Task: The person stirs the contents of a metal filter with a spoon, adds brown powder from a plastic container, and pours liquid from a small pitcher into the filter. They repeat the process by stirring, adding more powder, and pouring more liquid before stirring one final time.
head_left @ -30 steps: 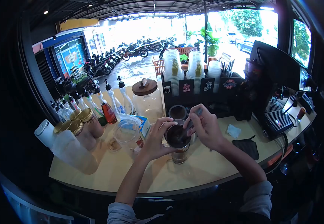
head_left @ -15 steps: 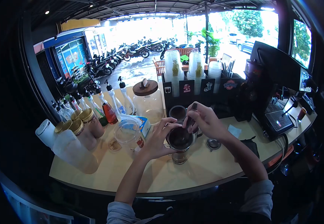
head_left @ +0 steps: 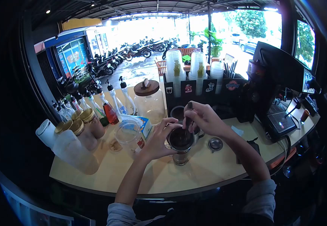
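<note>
My left hand [head_left: 159, 142] is wrapped around the upper part of a tall glass vessel [head_left: 181, 157], thumb and fingers at its rim. Dark brown contents [head_left: 181, 138] show inside it. Above the opening, my right hand [head_left: 201, 119] pinches a dark-handled spoon [head_left: 190, 106], held upright with its lower end inside the vessel. Just behind stands a second round container [head_left: 177, 112] with a dark inside, partly hidden by my hands. A small round metal lid [head_left: 215, 144] lies on the counter to the right.
On the counter [head_left: 144, 180], a clear plastic jar [head_left: 128, 133] and a wooden-lidded glass jar [head_left: 148, 103] stand left of the hands, beyond them pump bottles [head_left: 112, 97] and gold-lidded jars [head_left: 90, 119]. Stacked cups [head_left: 174, 69] rise behind; an espresso machine [head_left: 282, 116] stands at right.
My right hand and the spoon have shifted slightly left over the vessel, the handle now more upright. The vessel has moved slightly left; my left hand keeps its hold.
</note>
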